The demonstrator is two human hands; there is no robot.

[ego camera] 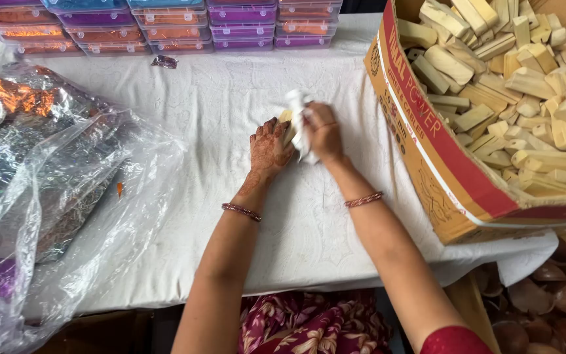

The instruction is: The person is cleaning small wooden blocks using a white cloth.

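My left hand [268,148] and my right hand [323,131] meet over the middle of a table covered with a white cloth [217,111]. Between them they hold a pale yellow bar [287,117], like the bars in the box, together with a white wrapper [298,103] that sticks up and partly covers it. Both hands have fingers closed around the bar and wrapper. Much of the bar is hidden by my fingers.
A tilted cardboard box [427,151] full of pale yellow bars [525,72] stands at the right. Clear plastic bags with shiny foil sheets [47,157] lie at the left. Stacked clear boxes with coloured contents [165,26] line the far edge. A small foil scrap [164,61] lies near them.
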